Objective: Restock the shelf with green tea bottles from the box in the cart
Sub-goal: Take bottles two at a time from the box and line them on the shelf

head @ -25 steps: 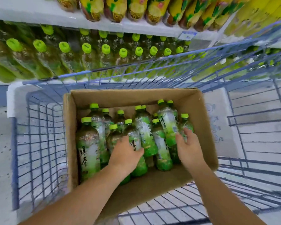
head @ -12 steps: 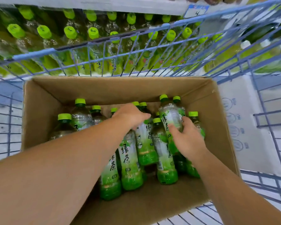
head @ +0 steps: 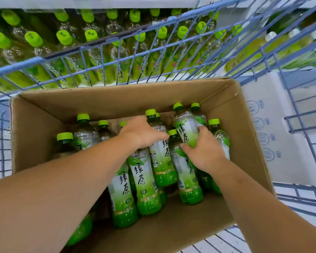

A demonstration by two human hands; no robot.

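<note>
Your right hand point(head: 204, 152) has its fingers point(head: 203, 132) wrapped round the waist of a tilted bottle point(head: 185, 128) toward the right wall of the box point(head: 117, 101), with the thumb on the near side of the label. The bottle's cap points at the far right corner. Your left hand point(head: 142, 134) is curled over the shoulder of the middle bottle point(head: 161, 156), just below its green cap point(head: 150, 112). The two hands are near each other but not touching.

The bottles look full, so expect each to be a fair weight for one hand, with most of it low down. The clear plastic is thin and will probably give if you squeeze hard, and the glossy label looks slick. The narrow waist is your surest hold. The neck is stiffer, but it leaves the heavy end swinging.

The other bottles point(head: 144, 179) stand or lean loosely across the middle of the box. There is bare cardboard along the near edge, so neighbours may tip as one comes out.

The box sits in a blue wire cart point(head: 102, 50), and you must lift over its far rail. A white printed carton point(head: 259, 125) lies against the cart's right side. Past the rail, the shelf point(head: 98, 2) holds tight rows of shelf bottles point(head: 64, 36). You cannot tell from here where a gap lies.
</note>
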